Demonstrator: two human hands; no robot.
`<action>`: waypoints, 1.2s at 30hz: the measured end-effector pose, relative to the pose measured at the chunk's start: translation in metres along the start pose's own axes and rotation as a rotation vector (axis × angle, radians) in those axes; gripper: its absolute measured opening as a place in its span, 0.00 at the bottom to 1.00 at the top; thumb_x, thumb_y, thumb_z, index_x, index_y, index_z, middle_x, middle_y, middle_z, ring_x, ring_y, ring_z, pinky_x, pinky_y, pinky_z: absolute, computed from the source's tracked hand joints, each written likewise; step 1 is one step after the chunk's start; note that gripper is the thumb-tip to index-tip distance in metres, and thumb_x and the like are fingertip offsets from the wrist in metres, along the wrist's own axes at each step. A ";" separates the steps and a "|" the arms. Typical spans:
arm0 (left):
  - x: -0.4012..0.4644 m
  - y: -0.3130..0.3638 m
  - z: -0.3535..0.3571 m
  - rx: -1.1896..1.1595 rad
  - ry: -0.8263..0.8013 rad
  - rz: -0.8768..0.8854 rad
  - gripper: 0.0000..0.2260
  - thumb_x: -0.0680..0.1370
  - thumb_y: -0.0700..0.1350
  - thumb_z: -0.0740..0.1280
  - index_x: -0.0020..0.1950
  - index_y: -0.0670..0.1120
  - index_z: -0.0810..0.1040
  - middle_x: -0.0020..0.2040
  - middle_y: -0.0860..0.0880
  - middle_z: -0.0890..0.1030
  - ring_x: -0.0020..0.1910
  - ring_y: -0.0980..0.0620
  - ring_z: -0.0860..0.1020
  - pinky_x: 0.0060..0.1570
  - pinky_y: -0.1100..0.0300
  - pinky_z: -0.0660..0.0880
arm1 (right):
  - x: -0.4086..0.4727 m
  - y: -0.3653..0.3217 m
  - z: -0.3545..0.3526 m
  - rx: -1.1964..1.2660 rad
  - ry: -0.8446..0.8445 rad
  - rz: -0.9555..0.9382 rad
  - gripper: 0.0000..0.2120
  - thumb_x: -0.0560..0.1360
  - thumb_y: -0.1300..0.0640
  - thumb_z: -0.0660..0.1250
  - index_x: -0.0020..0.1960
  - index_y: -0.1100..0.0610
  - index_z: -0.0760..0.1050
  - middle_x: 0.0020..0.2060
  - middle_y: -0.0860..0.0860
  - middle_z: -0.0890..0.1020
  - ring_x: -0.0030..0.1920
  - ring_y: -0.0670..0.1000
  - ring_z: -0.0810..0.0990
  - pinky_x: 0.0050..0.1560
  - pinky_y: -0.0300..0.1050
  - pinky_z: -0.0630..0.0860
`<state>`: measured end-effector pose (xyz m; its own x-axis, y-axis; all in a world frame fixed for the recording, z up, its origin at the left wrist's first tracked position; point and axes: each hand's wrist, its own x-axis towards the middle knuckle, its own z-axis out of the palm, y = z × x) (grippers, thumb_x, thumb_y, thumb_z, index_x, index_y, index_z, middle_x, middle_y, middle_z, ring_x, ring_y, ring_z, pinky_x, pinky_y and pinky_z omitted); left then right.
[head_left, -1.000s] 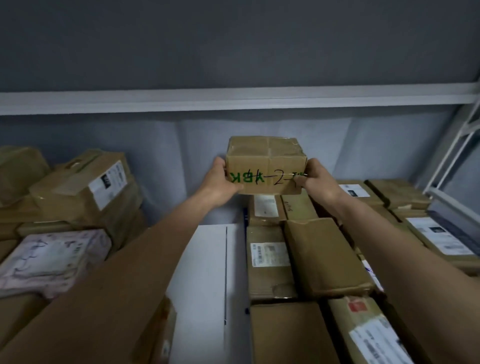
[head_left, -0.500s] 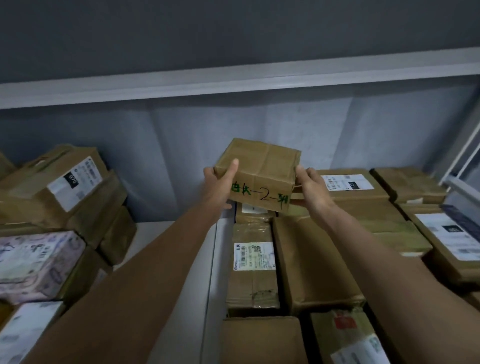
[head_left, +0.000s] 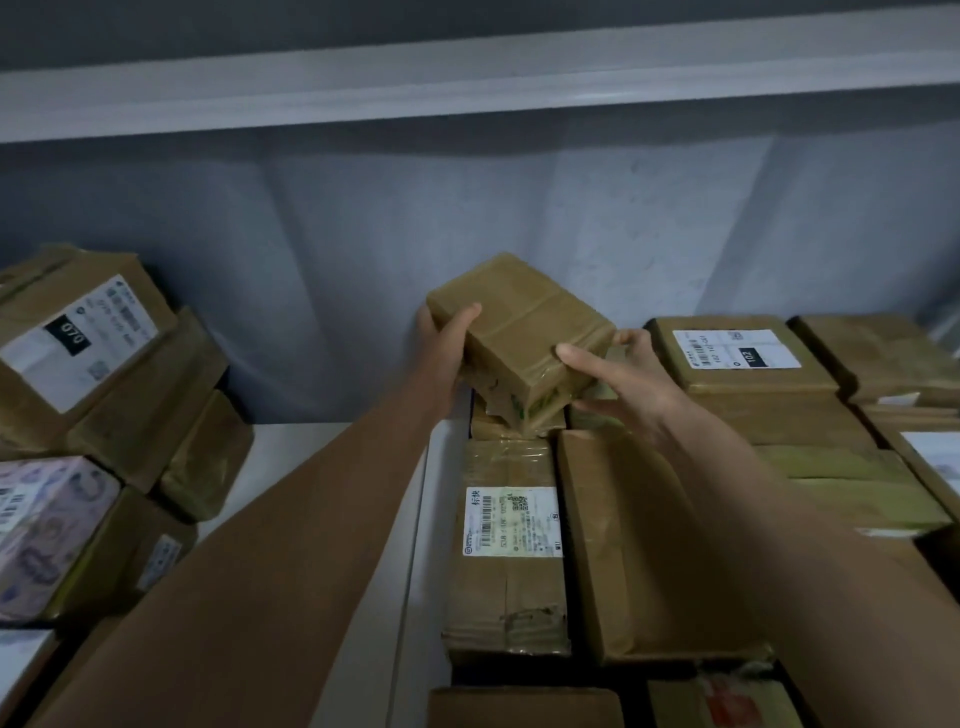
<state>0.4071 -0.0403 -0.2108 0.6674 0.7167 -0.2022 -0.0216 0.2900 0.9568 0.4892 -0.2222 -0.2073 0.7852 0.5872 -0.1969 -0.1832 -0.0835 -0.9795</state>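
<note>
- Taped parcel (head_left: 524, 322) is held off the shelf at the far end of the right-hand row of boxes, close to the grey back wall (head_left: 363, 270). Its lowest corner is just over a small box (head_left: 491, 423); I cannot tell whether they touch.
- Both hands are clamped on it from opposite sides. The left hand (head_left: 441, 343) is at the far-left corner with its thumb on the top face, and the right hand (head_left: 618, 379) is at the near-right edge with its thumb on top and fingers round the side.
- It lies turned on the diagonal, with the long axis running from far left to near right. The top face tips toward the near side, so one corner points down and near.
- The step looks like setting it onto the stack. To do that well, square the long axis with the labelled box (head_left: 506, 519) just nearer, then level the top face before lowering.
- Keep the grip on opposite sides until the underside rests flat, since a corner-first landing could let it roll toward the white shelf gap (head_left: 291, 447).
- Leave the box marked 102 (head_left: 737, 364) on the right untouched.
</note>
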 end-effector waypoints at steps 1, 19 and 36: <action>0.007 -0.002 0.002 0.031 -0.027 -0.015 0.30 0.61 0.61 0.74 0.60 0.54 0.71 0.58 0.48 0.80 0.55 0.47 0.80 0.55 0.44 0.78 | 0.001 0.002 0.002 -0.016 -0.025 0.005 0.36 0.63 0.51 0.79 0.63 0.54 0.62 0.58 0.52 0.76 0.52 0.48 0.80 0.53 0.55 0.80; 0.032 -0.018 0.008 0.089 -0.233 -0.329 0.23 0.79 0.59 0.60 0.63 0.43 0.75 0.58 0.39 0.81 0.57 0.41 0.80 0.63 0.44 0.73 | 0.019 0.014 0.024 -0.493 -0.020 -0.019 0.31 0.72 0.38 0.67 0.69 0.51 0.66 0.61 0.48 0.78 0.59 0.50 0.77 0.64 0.48 0.72; 0.009 0.004 -0.004 0.935 -0.082 0.157 0.24 0.83 0.56 0.51 0.61 0.39 0.76 0.53 0.46 0.76 0.55 0.47 0.75 0.50 0.59 0.67 | -0.001 -0.003 0.033 -0.999 0.058 -0.151 0.38 0.76 0.38 0.61 0.77 0.54 0.49 0.73 0.57 0.61 0.73 0.60 0.60 0.71 0.55 0.60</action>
<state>0.4101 -0.0303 -0.2098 0.7583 0.6475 -0.0759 0.4655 -0.4564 0.7583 0.4697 -0.1957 -0.2026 0.7914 0.6097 -0.0438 0.4789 -0.6629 -0.5755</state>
